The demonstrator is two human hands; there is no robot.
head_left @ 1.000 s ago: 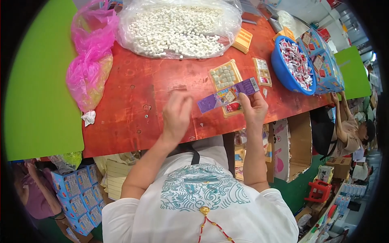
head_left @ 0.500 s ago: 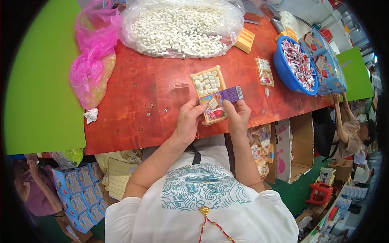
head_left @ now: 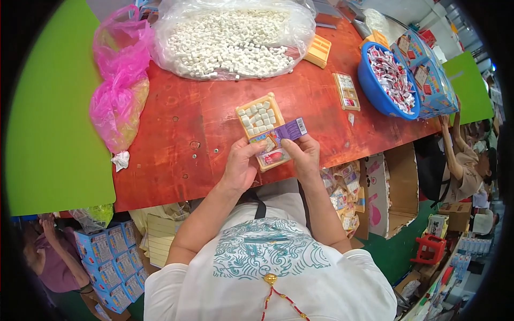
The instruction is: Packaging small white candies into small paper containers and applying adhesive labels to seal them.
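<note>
Tray (head_left: 278, 109) now sits farther left, closer in; fingers of left hand (head_left: 242, 163) and right hand (head_left: 306, 156) clamp card (head_left: 289, 130) to it, card best kept square.

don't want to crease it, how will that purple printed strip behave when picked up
The purple printed strip likely handles like thin card: its right end juts past the yellow tray without drooping. It looks thin, so it's probably light and may crease if pinched hard.
</note>
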